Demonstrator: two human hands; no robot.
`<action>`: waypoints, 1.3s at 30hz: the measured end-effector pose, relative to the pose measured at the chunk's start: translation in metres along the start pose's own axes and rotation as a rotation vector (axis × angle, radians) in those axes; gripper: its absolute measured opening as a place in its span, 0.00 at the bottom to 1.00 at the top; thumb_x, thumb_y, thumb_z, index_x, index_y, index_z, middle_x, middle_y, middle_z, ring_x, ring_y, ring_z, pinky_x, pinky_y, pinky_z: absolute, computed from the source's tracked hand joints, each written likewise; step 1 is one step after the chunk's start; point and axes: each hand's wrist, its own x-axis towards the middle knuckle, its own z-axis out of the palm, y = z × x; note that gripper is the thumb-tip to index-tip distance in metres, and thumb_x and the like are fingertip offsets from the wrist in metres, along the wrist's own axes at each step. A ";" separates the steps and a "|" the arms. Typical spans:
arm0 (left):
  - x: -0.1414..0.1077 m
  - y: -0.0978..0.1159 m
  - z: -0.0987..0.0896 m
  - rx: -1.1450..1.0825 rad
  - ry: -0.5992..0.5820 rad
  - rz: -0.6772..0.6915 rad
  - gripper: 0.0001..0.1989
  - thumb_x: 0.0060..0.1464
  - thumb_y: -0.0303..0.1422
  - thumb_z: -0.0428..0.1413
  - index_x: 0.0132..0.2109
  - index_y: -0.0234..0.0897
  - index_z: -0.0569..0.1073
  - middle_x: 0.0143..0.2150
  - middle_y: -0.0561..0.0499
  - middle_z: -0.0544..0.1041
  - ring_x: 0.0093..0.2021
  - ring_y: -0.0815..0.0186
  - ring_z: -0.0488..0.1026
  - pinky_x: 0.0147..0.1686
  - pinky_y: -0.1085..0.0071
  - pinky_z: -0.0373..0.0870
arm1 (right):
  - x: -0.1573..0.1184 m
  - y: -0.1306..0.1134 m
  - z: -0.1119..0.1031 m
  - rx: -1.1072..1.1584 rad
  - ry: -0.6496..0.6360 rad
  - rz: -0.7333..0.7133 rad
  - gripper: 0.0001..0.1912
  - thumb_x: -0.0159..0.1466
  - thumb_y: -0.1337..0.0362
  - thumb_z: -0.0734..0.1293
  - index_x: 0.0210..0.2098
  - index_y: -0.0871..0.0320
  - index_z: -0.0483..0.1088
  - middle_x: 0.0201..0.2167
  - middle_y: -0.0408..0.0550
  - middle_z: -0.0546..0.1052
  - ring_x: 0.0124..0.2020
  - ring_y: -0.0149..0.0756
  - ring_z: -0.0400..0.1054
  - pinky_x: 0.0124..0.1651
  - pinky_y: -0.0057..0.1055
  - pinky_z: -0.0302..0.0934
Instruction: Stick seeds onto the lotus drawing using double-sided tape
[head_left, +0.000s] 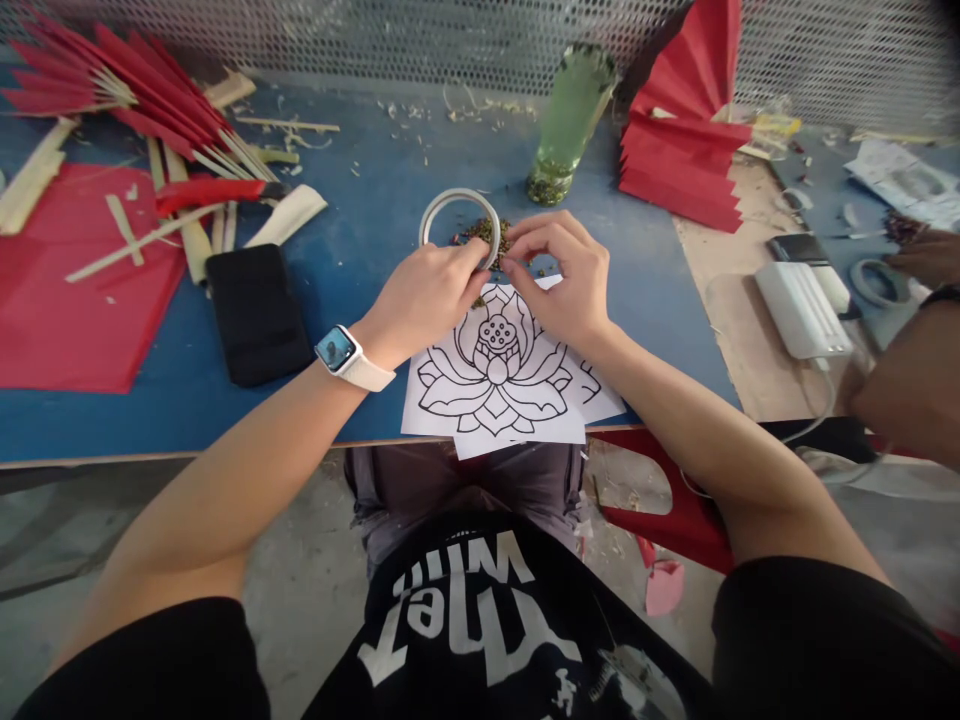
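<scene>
Ring (pixel 459 194) partly blocks loose grains (pixel 480 234), phone (pixel 259 313) to left, bottle (pixel 571 120) behind.

Your left arm (pixel 247 480) reaches forward and inward, the left hand (pixel 431 295) knuckles-up with its fingers curled; your right arm (pixel 720 430) slants in from the other side, elbow bent, the right hand (pixel 566 270) arched, its thumb and forefinger tips near your left fingertips
</scene>
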 end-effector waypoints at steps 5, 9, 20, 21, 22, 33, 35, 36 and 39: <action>-0.002 0.003 -0.002 -0.007 0.003 -0.041 0.15 0.87 0.28 0.52 0.67 0.36 0.82 0.45 0.42 0.89 0.42 0.50 0.87 0.41 0.60 0.72 | 0.001 -0.001 -0.003 -0.075 -0.042 -0.101 0.03 0.78 0.63 0.73 0.47 0.46 0.80 0.53 0.47 0.94 0.55 0.50 0.91 0.61 0.53 0.84; -0.004 0.001 -0.001 -0.083 0.073 0.006 0.12 0.86 0.30 0.53 0.62 0.39 0.82 0.40 0.45 0.86 0.39 0.50 0.85 0.41 0.59 0.70 | -0.002 0.000 -0.003 -0.063 -0.032 -0.069 0.02 0.80 0.61 0.73 0.49 0.45 0.79 0.51 0.47 0.94 0.53 0.49 0.92 0.60 0.53 0.85; -0.004 0.007 0.002 -0.295 0.232 0.012 0.14 0.87 0.32 0.54 0.45 0.45 0.77 0.31 0.52 0.77 0.32 0.56 0.79 0.40 0.58 0.67 | -0.001 -0.008 0.001 0.054 0.017 -0.067 0.08 0.87 0.56 0.73 0.48 0.45 0.79 0.51 0.48 0.93 0.53 0.49 0.91 0.58 0.52 0.87; -0.004 0.007 0.000 -0.317 0.235 0.014 0.15 0.86 0.32 0.54 0.43 0.46 0.75 0.30 0.53 0.76 0.31 0.57 0.78 0.40 0.57 0.66 | 0.000 -0.008 0.000 0.055 0.017 -0.084 0.08 0.88 0.56 0.74 0.48 0.45 0.79 0.51 0.48 0.93 0.53 0.49 0.92 0.58 0.52 0.87; -0.004 0.007 -0.001 -0.339 0.238 0.015 0.16 0.85 0.32 0.55 0.42 0.46 0.74 0.30 0.53 0.75 0.30 0.58 0.76 0.40 0.57 0.66 | 0.000 -0.008 0.000 0.050 0.018 -0.102 0.09 0.89 0.56 0.74 0.48 0.45 0.80 0.51 0.47 0.93 0.54 0.49 0.92 0.59 0.52 0.87; -0.005 0.009 -0.011 -0.598 0.242 0.019 0.15 0.81 0.30 0.58 0.42 0.43 0.86 0.35 0.51 0.85 0.35 0.61 0.78 0.39 0.62 0.72 | -0.003 0.021 -0.008 -0.165 -0.087 -0.366 0.15 0.95 0.59 0.63 0.62 0.44 0.84 0.59 0.47 0.90 0.62 0.51 0.90 0.67 0.61 0.87; -0.004 0.008 -0.010 -0.629 0.247 0.032 0.15 0.80 0.29 0.58 0.42 0.43 0.87 0.36 0.51 0.86 0.35 0.62 0.78 0.37 0.63 0.71 | -0.004 0.024 -0.011 -0.240 -0.112 -0.410 0.13 0.93 0.61 0.66 0.64 0.44 0.84 0.61 0.46 0.90 0.64 0.52 0.90 0.66 0.61 0.89; -0.004 0.007 -0.010 -0.647 0.246 0.041 0.16 0.79 0.28 0.58 0.42 0.43 0.88 0.36 0.50 0.87 0.35 0.62 0.79 0.37 0.63 0.72 | -0.004 0.024 -0.013 -0.275 -0.121 -0.426 0.12 0.93 0.63 0.68 0.64 0.44 0.84 0.62 0.46 0.90 0.65 0.52 0.90 0.65 0.60 0.89; -0.003 0.007 -0.011 -0.685 0.228 0.060 0.16 0.79 0.29 0.58 0.42 0.42 0.88 0.39 0.50 0.90 0.36 0.62 0.82 0.38 0.65 0.76 | -0.004 0.024 -0.019 -0.334 -0.125 -0.502 0.12 0.90 0.67 0.71 0.65 0.44 0.83 0.64 0.45 0.90 0.65 0.51 0.90 0.63 0.57 0.91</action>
